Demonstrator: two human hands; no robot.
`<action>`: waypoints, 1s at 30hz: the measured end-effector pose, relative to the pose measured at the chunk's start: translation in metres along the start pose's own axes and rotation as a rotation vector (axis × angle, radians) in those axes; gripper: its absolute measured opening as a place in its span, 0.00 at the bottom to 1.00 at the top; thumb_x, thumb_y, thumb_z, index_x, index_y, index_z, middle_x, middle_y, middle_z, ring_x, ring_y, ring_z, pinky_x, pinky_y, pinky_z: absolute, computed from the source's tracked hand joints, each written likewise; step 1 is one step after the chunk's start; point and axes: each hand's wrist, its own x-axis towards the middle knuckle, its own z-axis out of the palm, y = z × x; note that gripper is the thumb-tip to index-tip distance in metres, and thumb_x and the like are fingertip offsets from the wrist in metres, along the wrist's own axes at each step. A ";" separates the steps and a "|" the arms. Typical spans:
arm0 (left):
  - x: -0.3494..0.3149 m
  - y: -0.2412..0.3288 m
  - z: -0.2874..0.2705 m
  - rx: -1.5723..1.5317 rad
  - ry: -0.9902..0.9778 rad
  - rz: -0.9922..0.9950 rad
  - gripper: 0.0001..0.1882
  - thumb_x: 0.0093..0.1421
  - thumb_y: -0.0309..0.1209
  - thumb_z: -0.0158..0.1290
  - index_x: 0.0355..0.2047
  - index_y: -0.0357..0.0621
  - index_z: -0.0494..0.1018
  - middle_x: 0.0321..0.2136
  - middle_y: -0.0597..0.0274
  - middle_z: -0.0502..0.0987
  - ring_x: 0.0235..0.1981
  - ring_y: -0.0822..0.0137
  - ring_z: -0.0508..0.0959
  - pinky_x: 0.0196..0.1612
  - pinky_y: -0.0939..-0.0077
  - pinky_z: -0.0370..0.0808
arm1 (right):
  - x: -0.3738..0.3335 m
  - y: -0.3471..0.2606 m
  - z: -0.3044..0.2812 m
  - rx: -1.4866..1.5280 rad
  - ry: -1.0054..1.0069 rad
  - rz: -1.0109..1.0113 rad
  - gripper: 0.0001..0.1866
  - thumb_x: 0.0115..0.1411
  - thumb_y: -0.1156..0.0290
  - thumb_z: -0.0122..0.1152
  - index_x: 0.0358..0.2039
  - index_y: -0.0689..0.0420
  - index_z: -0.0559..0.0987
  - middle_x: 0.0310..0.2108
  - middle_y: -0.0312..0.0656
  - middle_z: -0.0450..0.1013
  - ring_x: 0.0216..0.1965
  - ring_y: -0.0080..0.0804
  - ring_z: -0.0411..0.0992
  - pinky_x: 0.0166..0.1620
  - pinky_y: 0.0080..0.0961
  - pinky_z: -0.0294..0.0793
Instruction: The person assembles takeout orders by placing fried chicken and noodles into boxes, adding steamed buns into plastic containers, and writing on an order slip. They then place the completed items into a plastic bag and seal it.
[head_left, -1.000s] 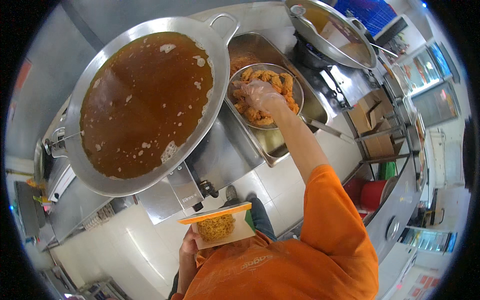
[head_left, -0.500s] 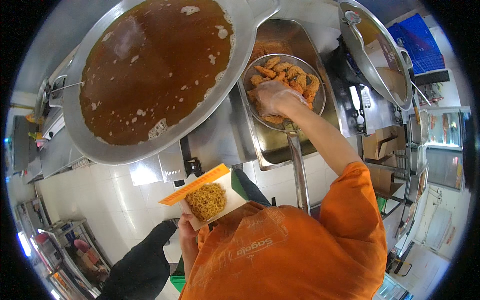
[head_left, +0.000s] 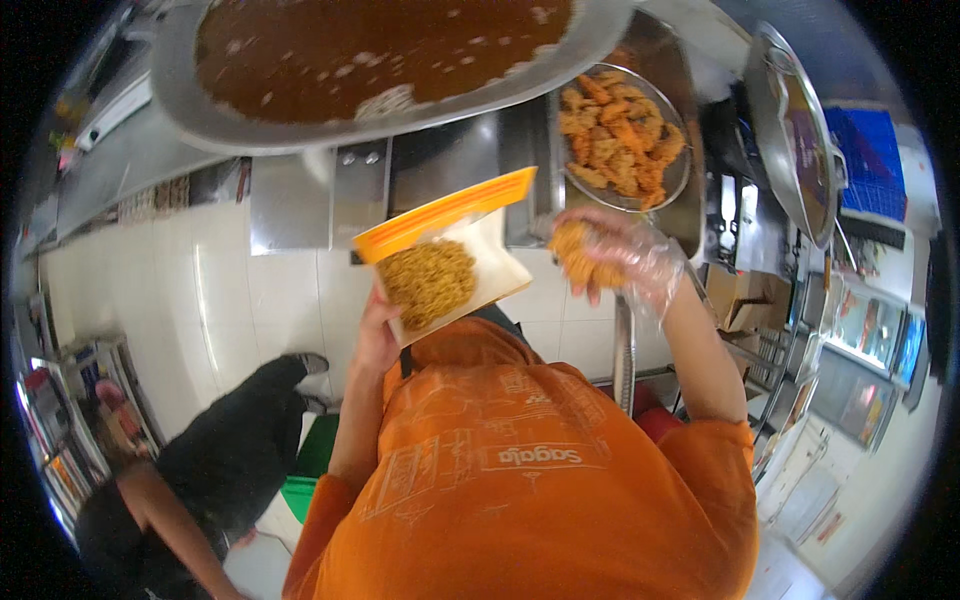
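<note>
Down from the round wire strainer (head_left: 689, 152) came the right hand (head_left: 622, 250) in clear plastic, curled around golden fried food (head_left: 574, 252), near the open white paper box (head_left: 492, 258) of yellow noodles (head_left: 428, 283) the left hand (head_left: 377, 328) grips. I count two big silver pans (head_left: 190, 100) by the shiny metal bench (head_left: 435, 158), and one other person in black (head_left: 220, 440) on the white tiled floor (head_left: 240, 300).
</note>
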 end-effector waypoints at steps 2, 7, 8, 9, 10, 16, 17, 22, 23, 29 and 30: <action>-0.001 0.000 0.005 0.024 -0.010 -0.008 0.45 0.52 0.28 0.47 0.72 0.45 0.48 0.67 0.57 0.59 0.67 0.59 0.61 0.68 0.62 0.61 | 0.012 -0.002 0.041 -0.295 0.049 0.078 0.29 0.63 0.57 0.65 0.56 0.64 0.71 0.42 0.46 0.78 0.27 0.31 0.78 0.28 0.23 0.80; -0.004 -0.001 0.009 0.056 -0.005 0.054 0.45 0.50 0.30 0.49 0.70 0.39 0.49 0.64 0.51 0.63 0.65 0.55 0.66 0.67 0.58 0.65 | 0.028 -0.002 0.095 -1.093 0.301 -0.133 0.27 0.62 0.58 0.66 0.55 0.61 0.73 0.38 0.49 0.78 0.33 0.35 0.79 0.38 0.31 0.79; -0.004 -0.003 0.007 0.032 0.008 0.061 0.46 0.49 0.30 0.48 0.70 0.39 0.49 0.64 0.51 0.62 0.65 0.55 0.66 0.67 0.58 0.65 | 0.027 0.000 0.099 -1.210 0.304 -0.184 0.26 0.61 0.58 0.66 0.55 0.59 0.74 0.38 0.49 0.78 0.35 0.37 0.79 0.41 0.33 0.79; -0.003 -0.004 0.004 0.009 0.003 0.073 0.46 0.49 0.30 0.48 0.70 0.39 0.49 0.64 0.51 0.62 0.65 0.55 0.66 0.67 0.58 0.65 | 0.024 0.001 0.099 -1.151 0.232 -0.258 0.25 0.61 0.57 0.67 0.54 0.58 0.75 0.38 0.49 0.78 0.37 0.38 0.79 0.43 0.34 0.79; -0.002 -0.006 0.000 -0.007 -0.009 0.077 0.46 0.49 0.30 0.48 0.70 0.39 0.49 0.64 0.51 0.62 0.65 0.55 0.65 0.67 0.58 0.65 | 0.018 0.003 0.097 -1.089 0.146 -0.247 0.24 0.60 0.57 0.67 0.53 0.57 0.77 0.38 0.49 0.78 0.39 0.39 0.79 0.44 0.34 0.78; 0.004 -0.024 -0.039 -0.052 0.065 0.100 0.43 0.50 0.29 0.47 0.69 0.40 0.53 0.63 0.52 0.65 0.64 0.56 0.66 0.65 0.60 0.66 | -0.028 -0.004 0.030 -1.080 0.306 -0.199 0.19 0.60 0.57 0.66 0.48 0.53 0.80 0.39 0.47 0.79 0.41 0.42 0.78 0.46 0.34 0.76; 0.005 -0.025 -0.046 -0.059 0.052 0.078 0.43 0.50 0.28 0.47 0.70 0.42 0.52 0.64 0.53 0.63 0.66 0.58 0.64 0.67 0.63 0.62 | -0.038 -0.011 0.005 -1.136 0.365 -0.191 0.19 0.61 0.57 0.65 0.48 0.53 0.80 0.39 0.47 0.79 0.42 0.43 0.78 0.46 0.35 0.76; -0.008 -0.018 -0.064 -0.106 0.045 -0.007 0.39 0.50 0.31 0.50 0.66 0.42 0.58 0.56 0.54 0.70 0.55 0.54 0.74 0.56 0.57 0.75 | -0.003 -0.041 -0.142 -1.441 0.989 0.084 0.25 0.64 0.47 0.57 0.43 0.59 0.81 0.43 0.55 0.77 0.48 0.53 0.75 0.50 0.44 0.74; -0.011 -0.016 -0.064 -0.101 -0.005 0.012 0.40 0.50 0.32 0.50 0.66 0.42 0.59 0.55 0.54 0.70 0.55 0.54 0.74 0.56 0.57 0.75 | 0.011 -0.042 -0.162 -1.459 1.084 0.076 0.27 0.64 0.45 0.56 0.44 0.59 0.81 0.44 0.57 0.77 0.49 0.53 0.74 0.52 0.44 0.72; -0.028 -0.010 -0.048 -0.096 0.082 0.068 0.38 0.48 0.35 0.50 0.62 0.39 0.63 0.54 0.53 0.73 0.53 0.51 0.75 0.56 0.57 0.73 | 0.112 -0.055 -0.183 -1.630 0.850 -0.396 0.24 0.59 0.55 0.61 0.52 0.55 0.79 0.50 0.52 0.76 0.56 0.50 0.71 0.61 0.41 0.69; -0.030 -0.011 -0.047 -0.110 0.082 0.078 0.37 0.47 0.36 0.50 0.61 0.38 0.65 0.53 0.53 0.74 0.52 0.51 0.76 0.56 0.56 0.72 | 0.123 -0.056 -0.176 -1.694 0.755 -0.511 0.25 0.58 0.56 0.63 0.53 0.54 0.79 0.51 0.51 0.76 0.57 0.49 0.70 0.62 0.40 0.68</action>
